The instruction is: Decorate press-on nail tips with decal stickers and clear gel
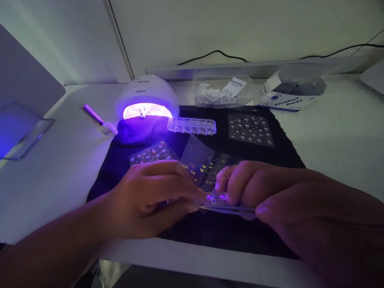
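My left hand (156, 196) is closed in a pinch on a clear sticker sheet (211, 162) with yellow hearts and lettering, which stands up from the dark cloth. Between the fingers of my right hand (270, 192) lies a thin pair of metal tweezers (231, 209), with its tips reaching my left fingertips. Small purple glints show just above the tweezers; I cannot make out whether they lie on the sheet or on something else. Another sticker sheet (153, 153) with small printed figures lies behind my left hand, partly covered.
A lit nail lamp (147, 94) stands at the back left, beside a white handheld lamp (99, 122). A clear compartment case (192, 126) and a further sticker sheet (251, 130) lie on the black cloth (285, 154). Behind are a clear bin (207, 102) of packets and an alcohol pads box (288, 100).
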### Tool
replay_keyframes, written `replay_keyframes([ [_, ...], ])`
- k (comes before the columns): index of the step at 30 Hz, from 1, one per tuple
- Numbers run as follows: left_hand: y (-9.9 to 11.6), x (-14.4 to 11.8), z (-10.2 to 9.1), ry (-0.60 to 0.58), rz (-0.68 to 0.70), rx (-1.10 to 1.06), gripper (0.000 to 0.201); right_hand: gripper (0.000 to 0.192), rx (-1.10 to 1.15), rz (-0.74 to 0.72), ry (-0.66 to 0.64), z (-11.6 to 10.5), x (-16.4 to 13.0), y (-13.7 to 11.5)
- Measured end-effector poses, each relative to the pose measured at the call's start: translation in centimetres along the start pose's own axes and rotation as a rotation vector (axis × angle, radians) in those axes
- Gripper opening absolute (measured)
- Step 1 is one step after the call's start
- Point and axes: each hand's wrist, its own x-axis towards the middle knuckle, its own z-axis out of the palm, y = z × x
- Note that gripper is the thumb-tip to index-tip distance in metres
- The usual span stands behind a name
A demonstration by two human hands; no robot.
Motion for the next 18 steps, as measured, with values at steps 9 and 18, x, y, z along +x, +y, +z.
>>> replay_keyframes([
  [9,0.0,-0.1,0.0,0.01,-0.008,0.009,0.01,0.024,0.041,-0.002,0.004,-0.1,0.4,0.2],
  [18,-0.1,-0.2,-0.1,0.013,-0.01,-0.005,0.009,0.016,0.131,0.097,0.221,1.2,0.4,-0.1],
])
